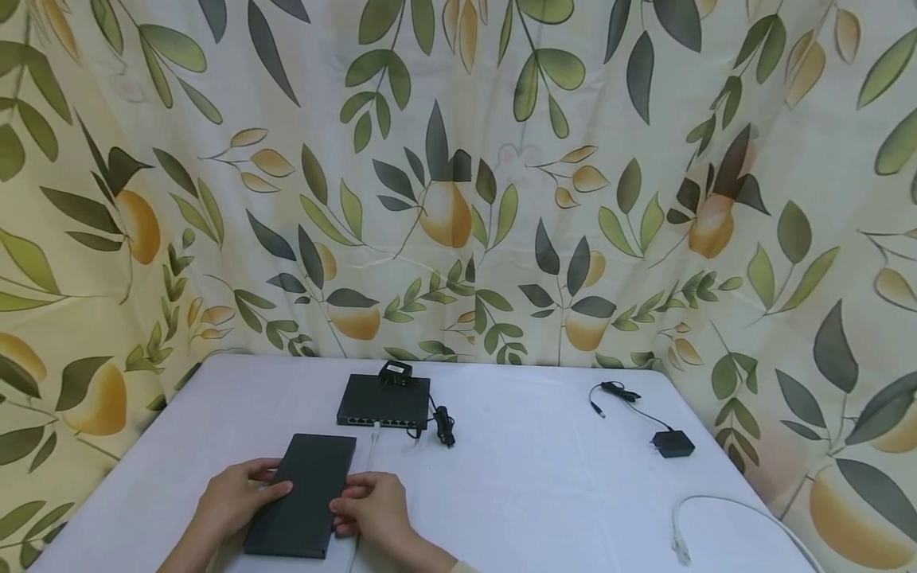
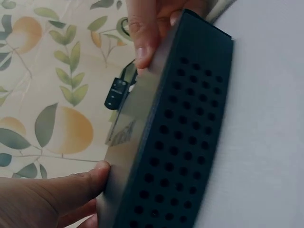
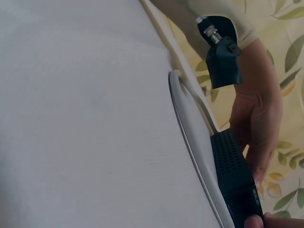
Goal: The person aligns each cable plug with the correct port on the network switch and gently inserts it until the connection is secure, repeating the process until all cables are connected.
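- My left hand (image 1: 232,500) gripped the left edge of the flat black box (image 1: 304,493) in the lower left of the head view, thumb against its side and fingers curled over the top.
- The box lay flat on the white table (image 1: 537,493), its side full of vent holes (image 2: 183,142); I judged it only steadied so far, with nothing plugged into it.
- My right hand (image 1: 372,509) pinched the box's right edge, beside a thin white cable (image 1: 372,447) running under it.
- Further back at centre sat a second black box (image 1: 384,400) with a row of ports and a black plug (image 1: 395,372) on top.
- At the right lay a black power adapter (image 1: 672,442) and a loose white cable (image 1: 723,517), both untouched; the hooking-up seemed left to do.
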